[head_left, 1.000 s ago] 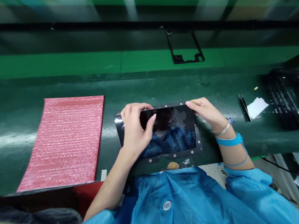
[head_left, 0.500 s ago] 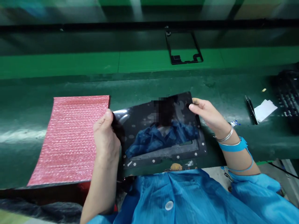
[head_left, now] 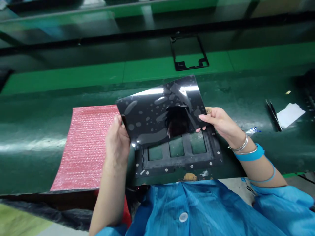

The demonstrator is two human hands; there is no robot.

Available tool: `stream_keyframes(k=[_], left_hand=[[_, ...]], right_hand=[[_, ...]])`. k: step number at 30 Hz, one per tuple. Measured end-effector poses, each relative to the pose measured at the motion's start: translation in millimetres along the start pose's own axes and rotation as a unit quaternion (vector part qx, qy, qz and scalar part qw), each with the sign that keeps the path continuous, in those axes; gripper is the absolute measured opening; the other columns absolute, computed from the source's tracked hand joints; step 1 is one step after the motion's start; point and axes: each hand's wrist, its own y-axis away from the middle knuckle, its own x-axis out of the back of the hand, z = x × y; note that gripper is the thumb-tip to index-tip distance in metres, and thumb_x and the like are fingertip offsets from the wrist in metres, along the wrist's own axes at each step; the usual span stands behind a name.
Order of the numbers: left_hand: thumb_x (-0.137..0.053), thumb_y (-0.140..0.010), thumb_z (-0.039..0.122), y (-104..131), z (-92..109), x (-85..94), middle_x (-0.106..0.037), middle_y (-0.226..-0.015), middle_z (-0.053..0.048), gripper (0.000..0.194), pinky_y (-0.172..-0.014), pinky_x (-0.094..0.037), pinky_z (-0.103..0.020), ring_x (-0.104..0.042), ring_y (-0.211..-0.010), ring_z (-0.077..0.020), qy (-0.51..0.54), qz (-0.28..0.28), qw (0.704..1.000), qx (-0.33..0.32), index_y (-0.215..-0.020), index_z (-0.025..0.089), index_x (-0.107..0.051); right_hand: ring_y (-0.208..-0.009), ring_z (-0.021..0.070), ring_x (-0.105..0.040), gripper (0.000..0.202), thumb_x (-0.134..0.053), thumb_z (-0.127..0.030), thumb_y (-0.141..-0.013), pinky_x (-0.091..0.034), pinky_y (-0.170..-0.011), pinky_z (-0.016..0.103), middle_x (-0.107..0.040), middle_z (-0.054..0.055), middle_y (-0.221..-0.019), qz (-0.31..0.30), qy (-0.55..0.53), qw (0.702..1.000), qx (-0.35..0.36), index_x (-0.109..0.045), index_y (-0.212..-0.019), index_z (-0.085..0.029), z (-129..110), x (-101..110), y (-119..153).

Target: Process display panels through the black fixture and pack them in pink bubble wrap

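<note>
A glossy black screen panel (head_left: 152, 114), blotched with pale patches under its surface, is tilted up between my two hands. My left hand (head_left: 117, 141) grips its left edge. At the lower right corner, my right hand (head_left: 219, 124) pinches it, thumb on the front and fingers behind. Beneath the panel lies a black fixture frame (head_left: 177, 162) with rectangular openings and small round metal dots along its border. The panel covers the frame's upper part. Left of my left hand lies a pink bubble-wrap sheet (head_left: 83, 147).
A thin black bezel frame (head_left: 174, 54) lies on the bright green strip at the back. To the right are black tweezers (head_left: 273, 114) and a white paper piece (head_left: 290, 115). A dark object (head_left: 308, 88) stands at the far right edge of the green bench (head_left: 31, 131).
The panel has been raised and tilted away from the fixture frame, so the frame's openings now show. Both hands keep their hold. The camera view has shifted slightly.
</note>
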Motion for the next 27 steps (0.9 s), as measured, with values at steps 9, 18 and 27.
stream_keyframes(k=[9, 18, 27], left_hand=[[-0.088, -0.065, 0.032, 25.2, -5.7, 4.8, -0.076, -0.092, -0.007, 0.031, -0.051, -0.058, -0.022, -0.072, -0.072, -0.0185, -0.053, -0.062, 0.995, 0.058, -0.089, 0.017, -0.075], [-0.065, -0.076, 0.004, -28.8, 25.2, 15.5, -0.068, -0.081, -0.005, 0.012, -0.044, -0.049, -0.015, -0.069, -0.065, -0.0134, -0.041, 0.084, 0.993, 0.071, -0.072, 0.015, -0.064], [-0.041, -0.086, -0.008, -161.6, 84.2, 1.3, -0.064, -0.082, -0.001, 0.025, -0.073, -0.06, -0.025, -0.074, -0.082, -0.014, -0.129, 0.232, 0.964, -0.014, -0.085, 0.017, -0.045]], right_hand=[[-0.05, 0.0153, -0.067, 0.046, -0.088, -0.055, -0.067, -0.048, -0.044, 0.022, -0.064, 0.0, -0.058, 0.06, -0.011, 0.998, 0.002, -0.062, -0.077, -0.018, 4.4, 0.4, -2.5], [-0.061, 0.0156, -0.07, 0.045, -0.069, -0.057, -0.088, -0.053, -0.056, 0.027, -0.078, 0.005, -0.08, 0.137, 0.039, 0.983, 0.114, -0.068, -0.111, -0.018, 2.4, 1.8, 1.7], [-0.067, 0.0185, -0.07, 0.031, -0.051, -0.035, -0.099, -0.049, -0.065, 0.031, -0.076, 0.005, -0.077, 0.211, 0.408, 0.856, 0.238, -0.075, -0.112, -0.02, 13.3, 1.7, 5.4]])
